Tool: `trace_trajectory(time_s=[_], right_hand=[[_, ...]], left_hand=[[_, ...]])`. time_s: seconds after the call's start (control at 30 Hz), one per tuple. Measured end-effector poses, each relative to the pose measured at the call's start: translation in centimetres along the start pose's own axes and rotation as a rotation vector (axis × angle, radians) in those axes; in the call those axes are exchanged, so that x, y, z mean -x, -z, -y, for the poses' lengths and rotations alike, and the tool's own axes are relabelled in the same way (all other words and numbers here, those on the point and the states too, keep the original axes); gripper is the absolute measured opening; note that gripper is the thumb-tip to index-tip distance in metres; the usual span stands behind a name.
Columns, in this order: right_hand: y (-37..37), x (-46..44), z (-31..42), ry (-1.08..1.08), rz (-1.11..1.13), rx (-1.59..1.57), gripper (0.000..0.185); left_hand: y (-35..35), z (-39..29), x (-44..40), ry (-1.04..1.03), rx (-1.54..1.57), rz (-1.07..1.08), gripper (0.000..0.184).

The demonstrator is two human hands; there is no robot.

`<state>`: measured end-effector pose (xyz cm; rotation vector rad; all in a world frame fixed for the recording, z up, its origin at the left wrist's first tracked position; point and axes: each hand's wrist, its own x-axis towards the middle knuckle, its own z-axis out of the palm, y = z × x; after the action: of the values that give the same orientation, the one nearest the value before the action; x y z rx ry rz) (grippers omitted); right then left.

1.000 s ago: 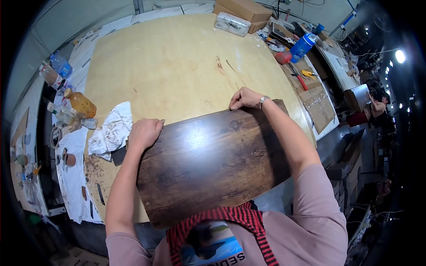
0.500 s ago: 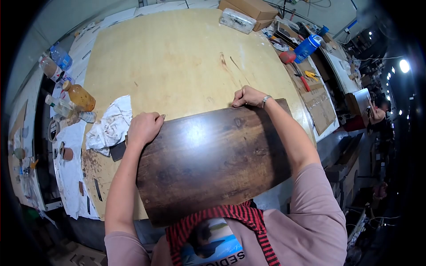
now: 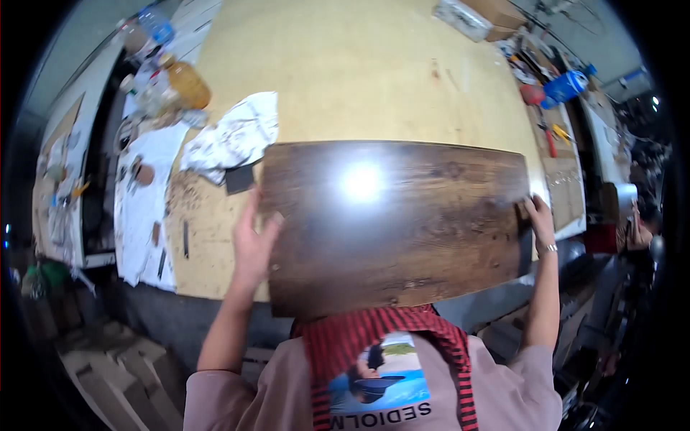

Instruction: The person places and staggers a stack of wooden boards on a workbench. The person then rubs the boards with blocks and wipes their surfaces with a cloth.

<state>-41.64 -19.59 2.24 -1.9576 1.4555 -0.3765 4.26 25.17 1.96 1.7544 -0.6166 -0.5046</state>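
Note:
A dark brown wood-grain board (image 3: 402, 230) lies in front of my body, its near edge by my apron and a bright light reflected on its upper face. At the board's left edge is my left hand (image 3: 255, 241), thumb on top and fingers around the side. My right hand (image 3: 537, 215) grips the right edge, with the fingers partly hidden. Just beyond the left corner lie a small dark square block (image 3: 239, 179) and a crumpled, stained white cloth (image 3: 241, 133).
The board rests over a pale plywood tabletop (image 3: 359, 72). Several bottles, among them an amber one (image 3: 188, 82), stand at the left. On the right are a blue bottle (image 3: 564, 89), a red-handled tool (image 3: 549, 136) and cardboard (image 3: 564, 187). A person (image 3: 642, 226) is at the far right.
Both hands have moved from the board's far edge to its left and right edges. My view has shifted, and the board now appears further right and straighter.

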Motion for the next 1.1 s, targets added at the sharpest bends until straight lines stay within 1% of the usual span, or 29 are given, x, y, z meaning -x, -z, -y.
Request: trace_trajectory(time_s=[0.03, 0.07, 0.1, 0.13, 0.17, 0.2, 0.23, 0.27, 0.37, 0.5, 0.67, 0.73, 0.77, 0.8, 0.9, 1.0, 1.03, 1.07, 1.1], right_hand=[[-0.2, 1.9, -0.4, -0.071, -0.004, -0.168, 0.04], [0.7, 2.3, -0.9, -0.048, 0.107, -0.023, 0.029], [0.1, 3.0, -0.4, -0.029, 0.072, -0.112, 0.026], [-0.1, 3.1, 0.1, -0.039, 0.057, -0.115, 0.024], [-0.3, 3.3, 0.4, -0.051, 0.036, -0.118, 0.023], [0.0, 2.2, -1.8, -0.013, 0.05, -0.092, 0.019], [-0.1, 1.9, -2.2, -0.016, 0.05, -0.085, 0.018], [-0.1, 1.5, -2.7, -0.018, 0.045, -0.078, 0.017], [0.0, 1.3, -2.8, -0.014, 0.026, -0.086, 0.016], [0.0, 1.1, -3.1, 0.014, 0.02, -0.05, 0.015], [-0.3, 1.7, -1.6, 0.012, -0.034, 0.007, 0.02], [-0.2, 1.6, -1.4, 0.016, -0.036, 0.066, 0.021], [0.0, 1.6, -1.4, 0.021, -0.035, 0.097, 0.022], [-0.1, 1.3, -1.9, 0.04, -0.048, 0.031, 0.025], [0.3, 0.5, -2.9, 0.024, 0.01, -0.017, 0.026], [1.6, 0.5, -2.7, -0.156, 0.265, -0.146, 0.039], [1.9, 0.5, -2.8, -0.219, 0.353, -0.182, 0.043], [2.0, 0.5, -3.4, -0.252, 0.432, -0.255, 0.055], [2.1, -0.1, -4.7, -0.318, 0.516, -0.335, 0.062]], left_hand=[[0.5, -0.1, 2.5, 0.141, 0.089, 0.097, 0.067], [0.3, -0.3, 4.3, 0.165, 0.092, 0.106, 0.07], [0.1, -0.2, 5.6, 0.187, 0.1, 0.116, 0.073], [0.1, 0.6, 6.2, 0.191, 0.128, 0.059, 0.064], [0.4, 1.2, 6.3, 0.257, 0.257, 0.045, 0.061], [0.7, 1.7, 5.9, 0.317, 0.387, 0.035, 0.057], [1.0, 2.0, 5.7, 0.372, 0.52, 0.028, 0.054], [0.9, 2.1, 5.6, 0.38, 0.504, -0.013, 0.045], [1.4, 2.8, 5.2, 0.381, 0.446, -0.011, 0.045], [1.8, 2.9, 4.7, 0.344, 0.472, 0.038, 0.042], [2.3, 3.3, 4.3, 0.313, 0.407, 0.083, 0.038], [2.8, 3.8, 3.9, 0.375, 0.408, 0.094, 0.039], [2.7, 3.8, 4.2, 0.331, 0.494, 0.121, 0.045], [2.5, 3.6, 4.5, 0.289, 0.581, 0.151, 0.051], [1.3, 3.9, 5.2, 0.311, 0.651, 0.106, 0.06], [0.7, 2.0, 6.4, 0.422, 0.674, 0.228, 0.067], [0.5, 2.0, 6.5, 0.445, 0.654, 0.226, 0.068], [0.5, 2.2, 6.7, 0.472, 0.636, 0.224, 0.07], [0.4, 2.5, 6.8, 0.501, 0.618, 0.222, 0.071]])
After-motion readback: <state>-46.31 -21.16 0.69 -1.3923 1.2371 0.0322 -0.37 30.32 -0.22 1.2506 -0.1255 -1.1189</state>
